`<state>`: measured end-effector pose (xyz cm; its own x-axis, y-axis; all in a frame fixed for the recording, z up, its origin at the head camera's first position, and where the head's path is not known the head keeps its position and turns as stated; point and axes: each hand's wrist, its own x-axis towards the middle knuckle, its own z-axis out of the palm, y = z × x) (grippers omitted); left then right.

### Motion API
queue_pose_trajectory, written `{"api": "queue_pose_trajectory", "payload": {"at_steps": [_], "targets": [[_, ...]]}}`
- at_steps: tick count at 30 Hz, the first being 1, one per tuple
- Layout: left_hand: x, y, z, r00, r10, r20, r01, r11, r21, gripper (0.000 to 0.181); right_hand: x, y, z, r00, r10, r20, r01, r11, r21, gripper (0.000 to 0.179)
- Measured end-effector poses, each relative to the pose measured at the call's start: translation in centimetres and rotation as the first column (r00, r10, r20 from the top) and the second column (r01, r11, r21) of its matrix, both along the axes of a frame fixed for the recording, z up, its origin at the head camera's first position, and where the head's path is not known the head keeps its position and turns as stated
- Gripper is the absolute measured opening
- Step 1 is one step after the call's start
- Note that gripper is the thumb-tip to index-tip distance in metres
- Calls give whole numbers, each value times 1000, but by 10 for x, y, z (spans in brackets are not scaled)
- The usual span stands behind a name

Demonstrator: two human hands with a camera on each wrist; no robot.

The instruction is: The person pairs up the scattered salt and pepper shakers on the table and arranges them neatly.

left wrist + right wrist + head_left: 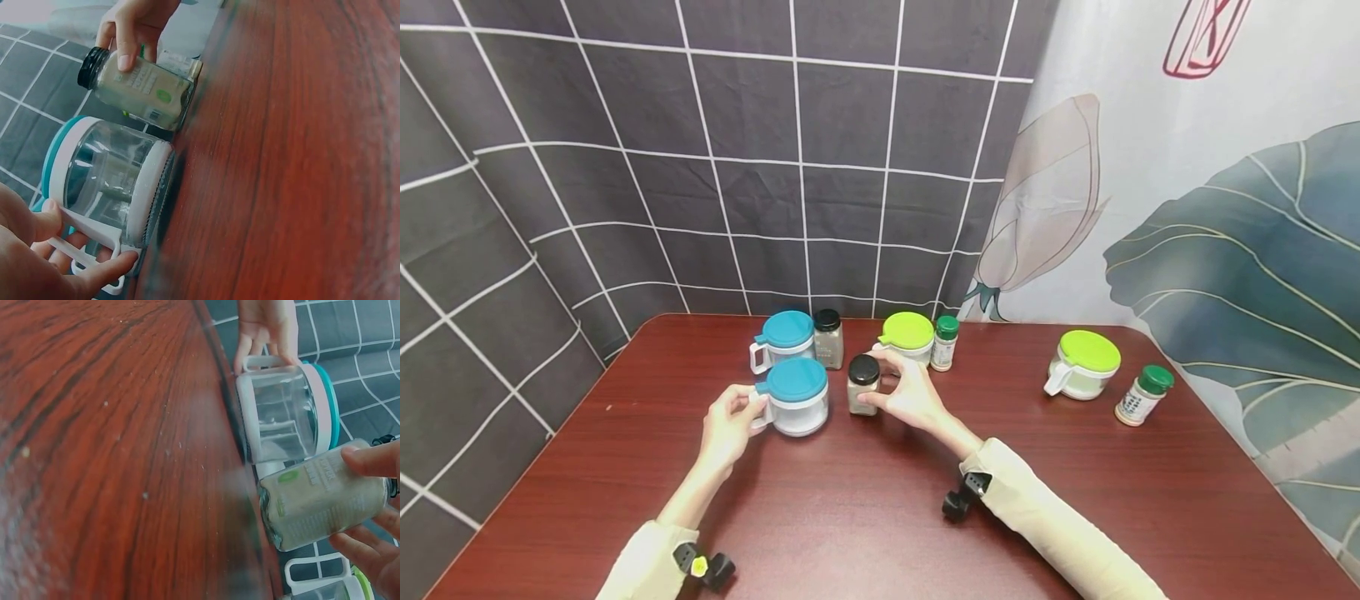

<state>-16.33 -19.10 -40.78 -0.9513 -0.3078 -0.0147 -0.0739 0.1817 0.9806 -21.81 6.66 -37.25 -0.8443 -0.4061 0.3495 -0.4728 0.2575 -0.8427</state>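
Note:
My left hand (pixel 724 427) pinches the white handle (pixel 94 228) of a clear seasoning pot (pixel 801 415) with a blue lid. To its right, my right hand (pixel 917 398) holds a square glass pepper jar (pixel 862 397) with a black cap, thumb on one side and fingers on the other. Through the glass a pale beige powder shows, and the right wrist view has the jar (pixel 325 494) leaning, its base close to the table. The front pot stands upright, partly covering a second blue-lidded pot (pixel 787 331) behind it.
Another black-capped jar (pixel 828 340) stands at the back beside the rear blue-lidded pot. Behind my right hand are a green-lidded pot (pixel 907 332) and a green-capped shaker (pixel 944 343). Far right on the table (pixel 880 517) stand another green-lidded pot (pixel 1084 367) and shaker (pixel 1142 397).

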Motion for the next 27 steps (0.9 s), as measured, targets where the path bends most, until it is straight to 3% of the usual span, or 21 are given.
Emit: {"api": "queue_pose_trajectory", "payload": {"at_steps": [6,13,27], "targets": [[-2,-1,-2,1000,-12,6,13,1000,-13,20,0,-1,-4,1000,5,7,-5,1000,17,52],[-3,-5,-2,999,-52,-6,51,998,-46,18,-23,-2,-37,1000,-7,22,7,1000,21,60],[-4,-10,-4,997,-83,6,83,995,-60,21,-30,-3,-39,999,27,45,-29,999,46,59]]}}
